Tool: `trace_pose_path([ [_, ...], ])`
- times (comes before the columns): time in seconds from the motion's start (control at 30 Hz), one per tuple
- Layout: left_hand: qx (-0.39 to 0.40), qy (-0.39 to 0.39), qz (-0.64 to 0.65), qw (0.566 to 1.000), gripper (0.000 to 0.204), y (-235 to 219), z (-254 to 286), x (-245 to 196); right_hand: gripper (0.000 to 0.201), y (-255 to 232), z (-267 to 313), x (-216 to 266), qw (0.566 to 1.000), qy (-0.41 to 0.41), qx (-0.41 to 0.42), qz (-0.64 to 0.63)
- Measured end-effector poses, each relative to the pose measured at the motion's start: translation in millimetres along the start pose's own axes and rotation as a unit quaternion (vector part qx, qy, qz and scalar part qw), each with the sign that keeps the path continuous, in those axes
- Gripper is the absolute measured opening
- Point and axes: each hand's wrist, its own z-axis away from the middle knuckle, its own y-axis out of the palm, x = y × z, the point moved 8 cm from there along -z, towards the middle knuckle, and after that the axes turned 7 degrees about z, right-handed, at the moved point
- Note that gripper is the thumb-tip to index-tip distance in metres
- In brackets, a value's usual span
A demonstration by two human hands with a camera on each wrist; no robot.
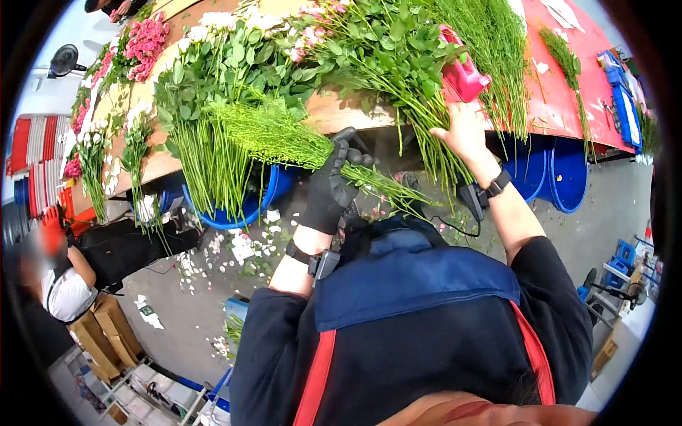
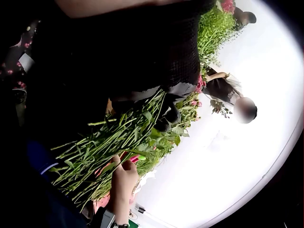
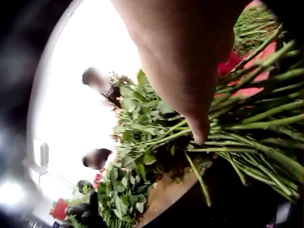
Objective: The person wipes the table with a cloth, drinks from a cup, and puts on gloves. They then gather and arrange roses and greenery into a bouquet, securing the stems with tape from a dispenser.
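Observation:
In the head view my black-gloved left hand [image 1: 332,181] grips a bunch of fine, feathery green filler stems [image 1: 273,135]. Its leafy tops point left and the bare stem ends point right. My bare right hand [image 1: 465,135] reaches over a thick heap of leafy rose stems [image 1: 419,106] at the table edge, thumb held out to the side. Just beyond its fingers lies a pink-red plastic object [image 1: 465,77]. The right wrist view shows the thumb [image 3: 199,130] close over the green stems [image 3: 256,123]; the other fingers are hidden there.
White-rose bunches [image 1: 238,71] lie left on the table, stems hanging over a blue bucket [image 1: 234,220]. More blue buckets [image 1: 565,177] stand under the right side. Feathery greens [image 1: 490,57] lie on red tabletop [image 1: 604,113]. A person in red gloves [image 1: 60,277] works at left. Petals [image 1: 241,245] litter the floor.

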Motion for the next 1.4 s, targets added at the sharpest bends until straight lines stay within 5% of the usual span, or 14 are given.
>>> trace_pose_path([
  [0.13,-0.020,-0.017,0.024,0.999,0.029,-13.5,6.6,2.1,0.037,-1.6,0.2,-1.8,0.992,-0.026,-0.100,-0.075],
  [0.3,-0.039,-0.027,0.024,0.999,0.030,-23.5,8.9,1.4,0.051,-45.2,12.3,37.6,0.979,-0.064,-0.191,-0.019],
  [0.4,-0.054,-0.027,0.005,0.998,0.030,-19.8,11.8,1.5,0.047,-8.0,2.7,41.3,0.993,-0.074,-0.086,0.016],
  [0.77,-0.060,-0.031,0.006,0.998,0.026,-26.1,4.1,7.1,0.017,-29.5,5.5,40.6,0.971,-0.113,-0.200,-0.063],
  [0.9,-0.042,-0.042,0.015,0.998,0.028,-31.2,-2.2,12.2,0.015,9.3,-4.5,47.4,0.991,-0.101,-0.080,0.026],
  [1.03,-0.050,-0.048,0.009,0.998,0.033,-42.2,-10.1,19.0,0.015,-9.8,-4.3,50.8,0.979,-0.108,-0.173,-0.011],
  [1.17,-0.097,-0.030,0.006,0.995,0.040,-20.5,-7.7,21.7,0.013,-25.8,17.1,52.4,0.987,-0.060,-0.121,-0.089],
  [1.27,-0.064,0.014,0.025,0.998,0.040,-16.3,-15.7,20.3,0.013,-20.9,41.2,55.8,0.964,-0.022,-0.115,-0.237],
  [1.33,0.007,-0.051,0.092,0.994,0.034,-45.2,-39.4,30.9,0.015,-9.4,41.2,58.0,0.957,-0.012,-0.086,-0.276],
  [1.37,0.005,0.060,-0.252,0.966,0.034,-64.2,-51.5,17.4,0.016,-5.0,34.9,61.8,0.954,-0.030,-0.103,-0.280],
  [1.4,0.004,0.085,-0.338,0.937,0.038,-77.4,-59.9,13.3,0.016,1.3,28.2,65.5,0.950,-0.048,-0.119,-0.284],
])
